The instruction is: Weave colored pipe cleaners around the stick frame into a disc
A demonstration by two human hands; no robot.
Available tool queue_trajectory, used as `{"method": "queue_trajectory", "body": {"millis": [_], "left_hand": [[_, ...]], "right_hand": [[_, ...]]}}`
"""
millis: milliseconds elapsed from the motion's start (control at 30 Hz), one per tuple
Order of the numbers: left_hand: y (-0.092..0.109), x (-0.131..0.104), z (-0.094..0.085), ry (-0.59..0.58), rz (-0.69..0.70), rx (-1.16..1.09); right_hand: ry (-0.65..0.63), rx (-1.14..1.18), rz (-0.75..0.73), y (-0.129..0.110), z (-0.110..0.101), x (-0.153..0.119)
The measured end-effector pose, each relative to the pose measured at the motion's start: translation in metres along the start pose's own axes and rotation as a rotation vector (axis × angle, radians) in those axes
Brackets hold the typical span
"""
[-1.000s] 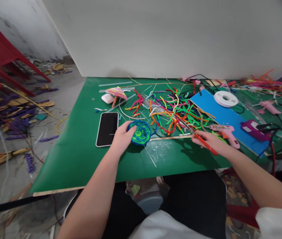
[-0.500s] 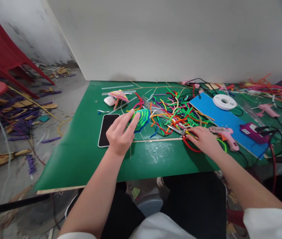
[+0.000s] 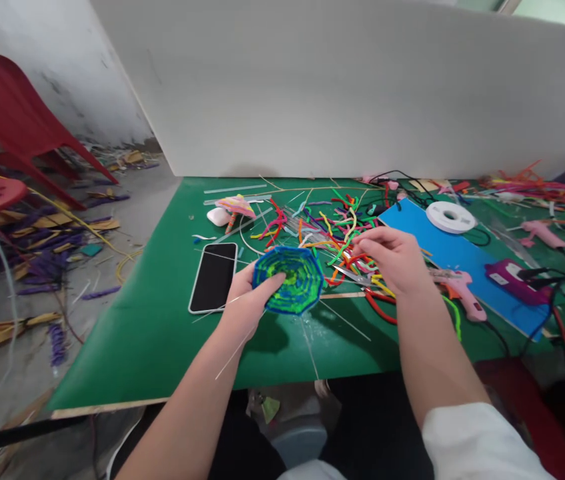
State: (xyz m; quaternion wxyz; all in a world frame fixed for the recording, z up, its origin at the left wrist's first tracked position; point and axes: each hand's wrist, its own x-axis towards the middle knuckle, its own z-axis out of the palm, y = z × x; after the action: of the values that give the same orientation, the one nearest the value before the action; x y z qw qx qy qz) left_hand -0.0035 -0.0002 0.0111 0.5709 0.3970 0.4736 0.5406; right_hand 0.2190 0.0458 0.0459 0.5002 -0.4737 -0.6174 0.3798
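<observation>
Left hand (image 3: 243, 301) clamps a ringed blue-green octagon (image 3: 298, 283); right hand (image 3: 396, 259) curls beside fuzzy stems (image 3: 352, 223), its grip unclear.

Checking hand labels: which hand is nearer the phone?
Left. The left hand is right beside the phone, holding the blue-green disc; the right hand is farther right, past the disc.

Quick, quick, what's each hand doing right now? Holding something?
Left hand: closed, holding the blue-green disc.
Right hand: fingers curled; can't tell if it's holding anything.

Rough ridged disc (image 3: 300, 280), smooth tabletop (image 3: 137, 340)
</observation>
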Motion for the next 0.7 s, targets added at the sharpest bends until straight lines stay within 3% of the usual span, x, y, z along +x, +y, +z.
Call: {"method": "queue_trajectory", "body": {"millis": [100,167,467,700], "left_hand": [[-0.007,-0.006,0.010,-0.065,-0.081,0.018],[-0.013,-0.006,0.014,-0.090,-0.089,0.040],[-0.020,-0.007,0.023,-0.138,-0.070,0.166],[-0.014,-0.013,0.025,-0.153,0.020,0.399]], "right_hand": [[-0.213,-0.065,0.031,-0.005,0.010,-0.007],[-0.284,-0.071,0.019,-0.007,0.012,-0.013],[-0.266,-0.203,-0.020,0.002,0.010,-0.018],[-0.367,-0.292,-0.011,-0.003,0.009,-0.019]]}}
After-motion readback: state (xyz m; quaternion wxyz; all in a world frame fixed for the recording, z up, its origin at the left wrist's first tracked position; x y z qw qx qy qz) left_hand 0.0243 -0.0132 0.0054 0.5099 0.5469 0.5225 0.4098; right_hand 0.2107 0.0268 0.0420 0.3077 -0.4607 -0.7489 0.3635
